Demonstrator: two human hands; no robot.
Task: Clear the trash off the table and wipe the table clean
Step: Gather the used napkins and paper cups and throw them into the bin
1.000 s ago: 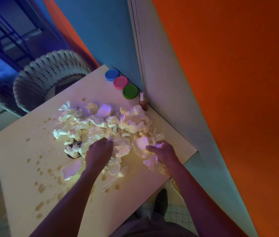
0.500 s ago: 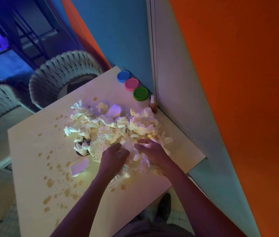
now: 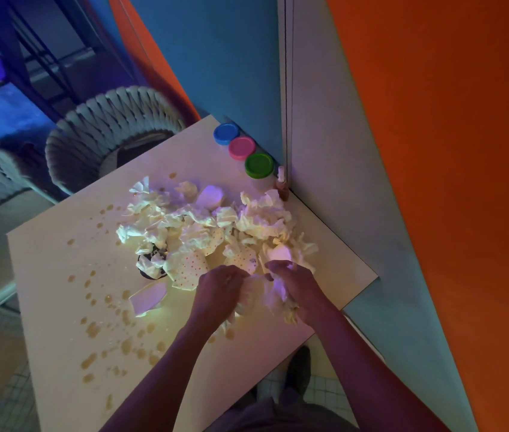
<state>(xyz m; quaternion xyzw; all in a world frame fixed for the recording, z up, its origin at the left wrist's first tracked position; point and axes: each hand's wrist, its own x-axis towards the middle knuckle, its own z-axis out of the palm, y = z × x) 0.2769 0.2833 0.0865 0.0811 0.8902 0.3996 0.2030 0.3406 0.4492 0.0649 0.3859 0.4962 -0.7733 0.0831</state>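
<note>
Trash heap [image 3: 209,226], long axis left-right

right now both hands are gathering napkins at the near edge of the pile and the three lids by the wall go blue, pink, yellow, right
Not quite. The head view shows the third lid is green, not yellow: blue lid, pink lid, then green, by the wall. The rest holds: the left hand and right hand are gathering napkins at the near edge of the pile.
</note>
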